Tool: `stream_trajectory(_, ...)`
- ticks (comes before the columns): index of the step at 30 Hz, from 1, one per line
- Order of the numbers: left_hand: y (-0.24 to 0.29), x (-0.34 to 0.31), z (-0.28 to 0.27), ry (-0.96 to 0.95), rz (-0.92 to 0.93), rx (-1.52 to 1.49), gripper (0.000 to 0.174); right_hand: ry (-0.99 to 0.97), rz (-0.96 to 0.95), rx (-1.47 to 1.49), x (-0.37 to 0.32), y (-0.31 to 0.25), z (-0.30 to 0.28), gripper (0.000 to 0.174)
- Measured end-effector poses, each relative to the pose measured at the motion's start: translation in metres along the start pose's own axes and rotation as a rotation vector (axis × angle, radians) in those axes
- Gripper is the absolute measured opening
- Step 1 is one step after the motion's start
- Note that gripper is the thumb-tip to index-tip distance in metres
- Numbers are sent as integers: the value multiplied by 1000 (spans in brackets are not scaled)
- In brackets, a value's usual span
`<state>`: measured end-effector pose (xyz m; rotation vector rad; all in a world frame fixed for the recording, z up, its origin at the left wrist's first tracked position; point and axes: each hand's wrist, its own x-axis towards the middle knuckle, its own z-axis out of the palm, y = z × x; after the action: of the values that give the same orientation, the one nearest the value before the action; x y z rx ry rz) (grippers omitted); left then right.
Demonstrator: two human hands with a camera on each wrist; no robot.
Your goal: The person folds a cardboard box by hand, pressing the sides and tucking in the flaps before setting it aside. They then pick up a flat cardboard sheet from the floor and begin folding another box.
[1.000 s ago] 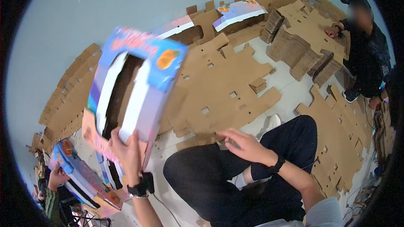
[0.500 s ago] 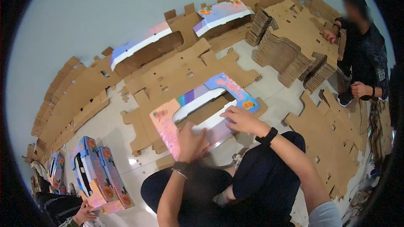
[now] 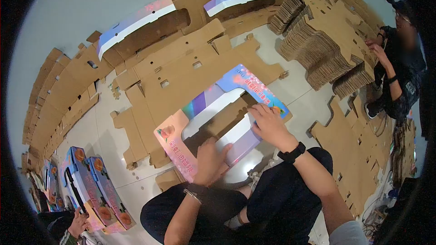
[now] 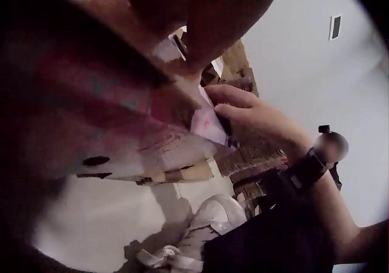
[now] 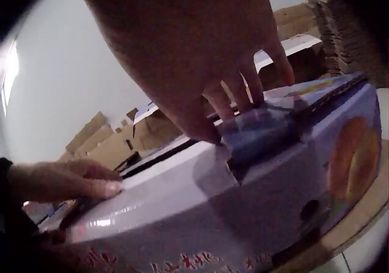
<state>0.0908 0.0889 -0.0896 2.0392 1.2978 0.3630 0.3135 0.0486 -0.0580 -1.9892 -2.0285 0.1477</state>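
Observation:
A printed fruit carton (image 3: pixel 210 96) with a long open window in its top sits tilted in front of the person's crossed legs. It is pink at the left end, blue at the right, with peach pictures and red lettering. My left hand (image 3: pixel 210 161) grips its near side by the left end, thumb over the white rim. My right hand (image 3: pixel 271 124) holds the same rim near the blue right corner; fingers reach over the edge into the window. In the right wrist view, the fingers of the right hand (image 5: pixel 200 54) bend down behind a blue corner flap (image 5: pixel 261 133).
Flattened brown cardboard (image 3: pixel 172 68) covers the floor beyond. A tall stack of cardboard sheets (image 3: pixel 318 41) stands at right beside another person (image 3: pixel 399 72). Two printed cartons (image 3: pixel 102 190) stand at lower left near another person's hand (image 3: pixel 79 222). Two printed-edge cardboard pieces lean against the wall.
The carton was raised at the left in my left hand, then came down before my legs. My right hand moved from free to its rim. The carton has since turned slightly.

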Motion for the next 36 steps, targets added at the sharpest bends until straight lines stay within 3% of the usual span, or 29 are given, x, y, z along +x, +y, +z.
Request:
stream_trajectory(6, 5, -1, -11, 231, 125, 124, 44, 18, -24, -173, -2, -9, 5, 51)
stream_trajectory(8, 1, -2, -9, 284, 148, 142, 43, -29, -26, -151, -9, -8, 16, 65)
stream_trajectory(10, -6, -3, -6, 103, 53, 55, 42, -72, -49, -208, -14, -12, 21, 68)
stream_trajectory(13, -20, -2, 6, 75, 56, -8, 41, -148, -48, -235, -11, -25, 11, 70)
stream_trajectory(16, -18, -2, 6, 147, 51, 25, 43, -174, -47, -208, -11, -25, 7, 69)
stream_trajectory(23, -15, -2, 1, 113, 55, -48, 45, -233, -56, -36, -6, -18, -6, 70)
stream_trajectory(36, -10, -3, -6, 85, 54, -104, 42, -206, -58, -157, -26, -11, 0, 66)
